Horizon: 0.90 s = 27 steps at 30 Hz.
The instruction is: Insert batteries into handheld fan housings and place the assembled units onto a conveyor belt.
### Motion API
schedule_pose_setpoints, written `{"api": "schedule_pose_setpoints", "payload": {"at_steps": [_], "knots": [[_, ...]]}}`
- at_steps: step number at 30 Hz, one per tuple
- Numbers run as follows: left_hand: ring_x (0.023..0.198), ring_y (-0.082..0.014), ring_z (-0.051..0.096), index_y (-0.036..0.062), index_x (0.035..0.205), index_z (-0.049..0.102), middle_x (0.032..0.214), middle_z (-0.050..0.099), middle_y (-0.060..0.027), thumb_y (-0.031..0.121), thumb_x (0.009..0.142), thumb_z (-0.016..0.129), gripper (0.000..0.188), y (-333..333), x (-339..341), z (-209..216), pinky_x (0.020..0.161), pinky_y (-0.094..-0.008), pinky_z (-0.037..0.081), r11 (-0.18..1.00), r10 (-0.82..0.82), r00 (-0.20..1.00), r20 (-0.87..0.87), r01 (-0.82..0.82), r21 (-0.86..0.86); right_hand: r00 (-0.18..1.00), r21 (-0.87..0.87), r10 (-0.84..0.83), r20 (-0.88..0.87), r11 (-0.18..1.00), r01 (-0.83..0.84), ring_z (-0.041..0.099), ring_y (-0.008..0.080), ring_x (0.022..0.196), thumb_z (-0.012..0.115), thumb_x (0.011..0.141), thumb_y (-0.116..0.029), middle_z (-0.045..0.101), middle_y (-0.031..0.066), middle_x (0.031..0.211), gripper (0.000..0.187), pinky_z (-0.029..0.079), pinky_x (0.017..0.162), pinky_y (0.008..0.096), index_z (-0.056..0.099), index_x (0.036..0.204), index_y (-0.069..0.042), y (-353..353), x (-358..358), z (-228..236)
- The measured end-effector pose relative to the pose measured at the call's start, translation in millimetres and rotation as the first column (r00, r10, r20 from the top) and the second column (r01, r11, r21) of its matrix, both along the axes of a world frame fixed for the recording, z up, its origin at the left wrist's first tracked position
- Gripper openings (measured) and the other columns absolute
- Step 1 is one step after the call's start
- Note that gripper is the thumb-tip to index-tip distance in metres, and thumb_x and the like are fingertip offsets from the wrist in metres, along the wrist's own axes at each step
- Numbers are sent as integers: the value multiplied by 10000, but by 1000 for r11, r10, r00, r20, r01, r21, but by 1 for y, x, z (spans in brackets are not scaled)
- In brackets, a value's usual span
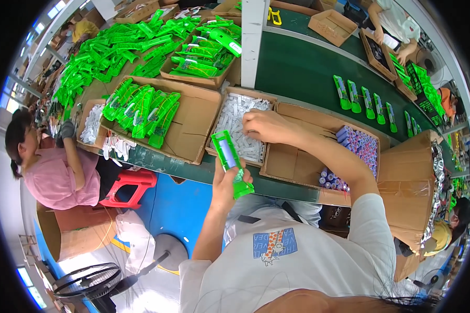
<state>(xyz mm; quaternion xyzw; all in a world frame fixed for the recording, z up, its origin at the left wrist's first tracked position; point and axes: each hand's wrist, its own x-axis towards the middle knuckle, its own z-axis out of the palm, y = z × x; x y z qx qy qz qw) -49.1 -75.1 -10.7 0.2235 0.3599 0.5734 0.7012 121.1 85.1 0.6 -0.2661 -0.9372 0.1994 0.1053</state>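
My left hand (225,182) is closed round a long green plastic shell (242,189), held tilted above the near edge of the bench. A purple cylindrical battery (227,155) lies inside that shell. Over a carton of small whitish plastic pieces (235,117), my right hand (262,125) dips down with its fingers curled together. Its fingertips are partly hidden, so whatever they pinch does not show. Beside my right forearm stands a carton (292,159) with many purple batteries (357,148) packed at its right end.
A carton of green shells (143,112) sits left, before a big pile of green shells (104,57). A metal post (253,44) rises behind the bench. Green pieces stand on the green conveyor belt (297,68). A co-worker in pink (62,180) sits left, near a red stool (133,188).
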Motion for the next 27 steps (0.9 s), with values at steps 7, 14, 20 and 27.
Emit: {"api": "schedule_pose_setpoints", "payload": {"at_steps": [7,14,20,27], "knots": [[733,-220,576,68,1233,307,1024,516,-132,36,854,443,404,-3,8,-4,673,-391,520,990,-131,991,17,130,62,920,-342,-99,-379,939,-40,580,245,927,548,922,-34,592,94,968,88,461,816,349,589,998,-16,-28,14,17],[699,-196,592,67,1212,313,951,539,-119,162,959,445,301,-1,19,-5,642,-345,519,982,-181,975,-129,188,38,898,-551,-325,-297,826,117,483,80,700,581,926,-69,529,1,810,206,399,620,252,522,1123,-75,-45,11,36],[653,-173,589,67,1233,308,911,550,-105,215,1010,435,296,6,20,-4,630,-324,518,948,-199,949,-243,250,197,816,-451,-384,-432,876,173,561,108,766,579,926,-73,586,50,816,201,446,658,257,550,1124,-63,-42,8,30],[1079,-221,610,9,1288,498,1248,555,-115,127,956,546,355,52,-32,24,883,-313,489,935,4,897,-442,153,321,662,-57,-470,-584,837,544,618,205,971,445,976,-77,640,131,1026,201,485,850,329,599,1099,-33,74,118,15]]}}
